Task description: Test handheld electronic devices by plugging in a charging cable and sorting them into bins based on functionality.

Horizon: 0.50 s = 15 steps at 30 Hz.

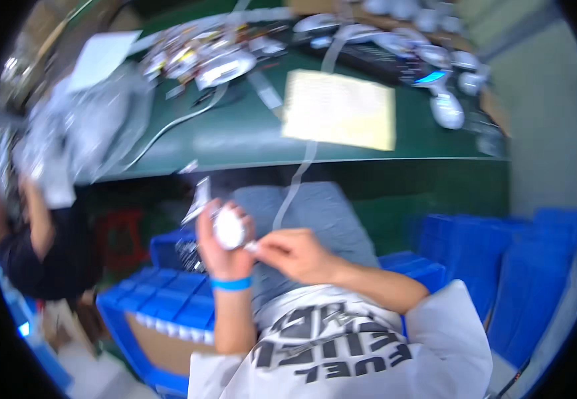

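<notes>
My left hand [225, 256], with a blue band at its wrist, is closed around a white rounded device [229, 229] above my lap. The device's smooth face is turned up; its exact kind is too blurred to tell. At its lower right end, the fingers of my right hand [300, 256] pinch a small white plug [251, 247]. The plug meets the device or lies right against it; I cannot tell which. A white cable [295, 189] hangs over the table edge and runs down to my right hand.
Across the green table [235, 143] lie a yellowish sheet [338, 110], a black keyboard [368, 58], several white devices [447, 110], a heap of small parts [195, 56] and clear plastic bags [92, 123]. Blue crates [159, 299] stand beside me. At the left sits another person [42, 246].
</notes>
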Available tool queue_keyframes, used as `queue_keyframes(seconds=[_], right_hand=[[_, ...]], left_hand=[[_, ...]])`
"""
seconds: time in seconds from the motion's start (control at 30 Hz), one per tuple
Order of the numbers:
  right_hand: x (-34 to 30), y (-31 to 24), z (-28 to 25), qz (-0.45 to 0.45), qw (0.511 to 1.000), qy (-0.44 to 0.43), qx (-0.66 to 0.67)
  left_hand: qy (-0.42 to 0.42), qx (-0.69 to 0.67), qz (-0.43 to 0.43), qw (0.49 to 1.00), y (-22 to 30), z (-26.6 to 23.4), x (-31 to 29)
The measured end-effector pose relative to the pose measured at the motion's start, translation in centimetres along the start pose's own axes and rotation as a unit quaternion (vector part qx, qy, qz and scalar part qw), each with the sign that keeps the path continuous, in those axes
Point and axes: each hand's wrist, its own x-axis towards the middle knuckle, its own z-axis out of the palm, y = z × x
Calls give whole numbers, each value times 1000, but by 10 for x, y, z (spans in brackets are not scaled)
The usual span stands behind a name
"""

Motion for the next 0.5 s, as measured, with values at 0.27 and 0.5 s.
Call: queue_keyframes(seconds=[0.27, 0.5], right_hand=[[-6, -2, -2, 7, 999, 13, 50], [-7, 0, -1, 41, 998, 13, 42]], left_hand=[[47, -34, -10, 998, -11, 16, -4], [6, 90, 78, 993, -13, 18, -8]])
